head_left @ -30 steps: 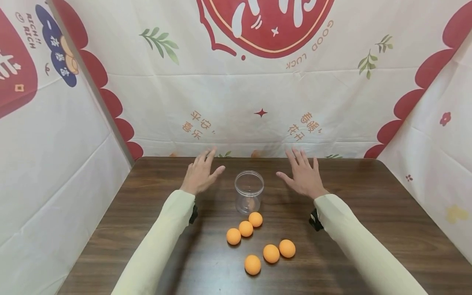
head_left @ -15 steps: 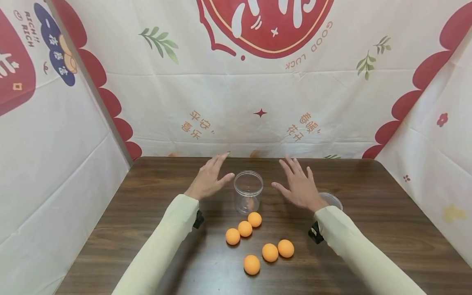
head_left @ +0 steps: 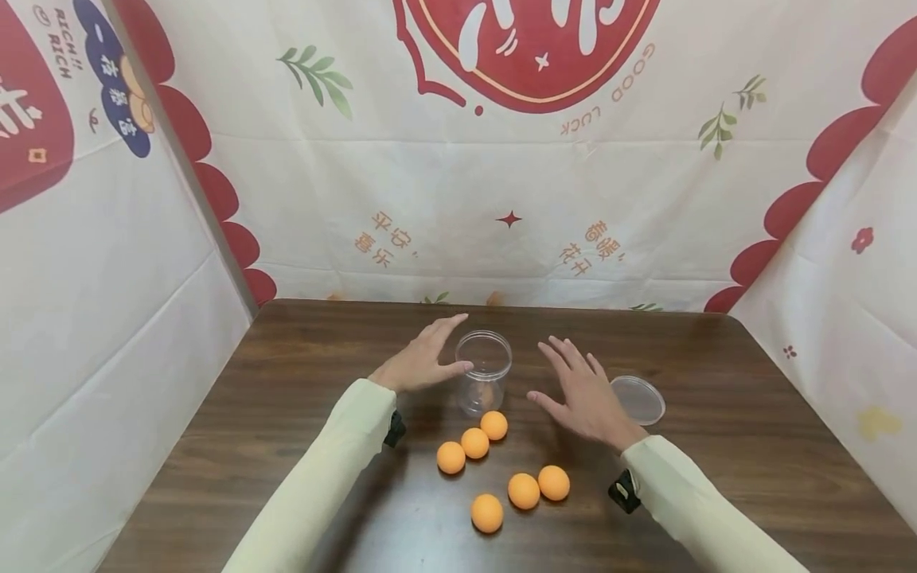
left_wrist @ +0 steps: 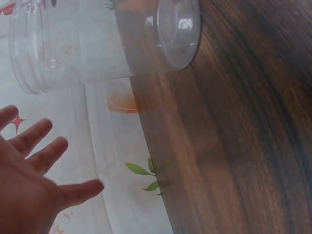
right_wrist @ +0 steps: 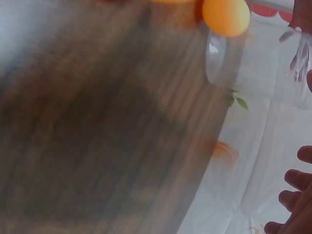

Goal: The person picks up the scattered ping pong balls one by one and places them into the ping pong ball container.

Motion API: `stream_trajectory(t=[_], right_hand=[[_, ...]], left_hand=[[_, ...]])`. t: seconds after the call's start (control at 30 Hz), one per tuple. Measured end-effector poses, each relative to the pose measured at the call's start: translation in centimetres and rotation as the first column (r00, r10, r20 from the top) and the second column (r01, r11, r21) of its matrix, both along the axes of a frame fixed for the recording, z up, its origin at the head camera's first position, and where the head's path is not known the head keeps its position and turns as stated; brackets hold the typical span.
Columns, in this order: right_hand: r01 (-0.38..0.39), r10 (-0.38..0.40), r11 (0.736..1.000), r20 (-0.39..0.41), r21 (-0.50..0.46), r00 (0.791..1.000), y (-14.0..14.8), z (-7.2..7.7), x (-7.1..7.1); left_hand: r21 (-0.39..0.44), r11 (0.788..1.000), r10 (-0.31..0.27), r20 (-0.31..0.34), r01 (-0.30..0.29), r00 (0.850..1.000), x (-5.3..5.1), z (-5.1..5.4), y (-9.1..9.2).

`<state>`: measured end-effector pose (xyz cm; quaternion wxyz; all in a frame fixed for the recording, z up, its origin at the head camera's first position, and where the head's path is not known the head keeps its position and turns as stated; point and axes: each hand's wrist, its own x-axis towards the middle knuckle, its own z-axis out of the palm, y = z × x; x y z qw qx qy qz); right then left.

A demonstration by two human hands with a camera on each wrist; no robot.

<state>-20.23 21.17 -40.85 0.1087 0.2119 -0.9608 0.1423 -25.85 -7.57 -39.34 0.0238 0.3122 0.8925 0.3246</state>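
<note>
Left hand (head_left: pixel 423 362): fingers extended and slack, grasping nothing. It is at the left side of the clear jar (head_left: pixel 483 386), the thumb overlapping the jar's rim in the head view; contact cannot be confirmed. Right hand (head_left: pixel 583 402): fingers spread, released, near the jar's right side and apart from it.

The jar stands upright on the tabletop (head_left: pixel 229 446), between the hands, its mouth uncovered. A clear lid (head_left: pixel 639 400) lies flat to the right, just beside the right hand. Six orange balls are counted on the near side of the jar: a diagonal row of three balls (head_left: pixel 475 443) whose far end is close to the jar's foot, a pair of balls (head_left: pixel 524 492) nearer and to the right, and a single ball (head_left: pixel 487 513) nearest of all.

Progress: the lid is off. No ball is seen inside the jar, and none is held. In this inspector's judgement the handling is at its very start, with all six balls outstanding.
</note>
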Motion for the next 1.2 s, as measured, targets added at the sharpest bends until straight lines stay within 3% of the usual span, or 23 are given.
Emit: stream_trajectory(t=[0.17,0.37,0.73,1.0,1.2], right_hand=[[-0.039,0.039,0.999,-0.005,-0.018,0.999,0.0,-0.7,1.1],[-0.072,0.072,0.996,0.004,-0.053,0.997,-0.3,-1.6,2.6],[-0.117,0.122,0.99,0.052,-0.083,0.991,-1.0,-2.9,5.5],[-0.13,0.139,0.986,0.083,-0.105,0.987,-1.1,-3.1,7.0],[-0.124,0.145,0.984,0.176,-0.128,0.974,-1.0,-3.4,7.8]], left_hand=[[-0.004,1.0,-0.031,0.08,0.031,0.996,-0.2,-0.2,0.3],[0.049,0.999,-0.02,0.108,0.015,0.994,-0.4,-0.3,0.4],[0.063,0.998,-0.026,0.162,0.016,0.986,-0.4,-0.6,1.0],[0.078,0.997,-0.031,0.162,0.019,0.986,-0.4,-0.7,1.1],[0.107,0.994,-0.02,0.166,0.003,0.986,-0.3,-0.8,1.2]])
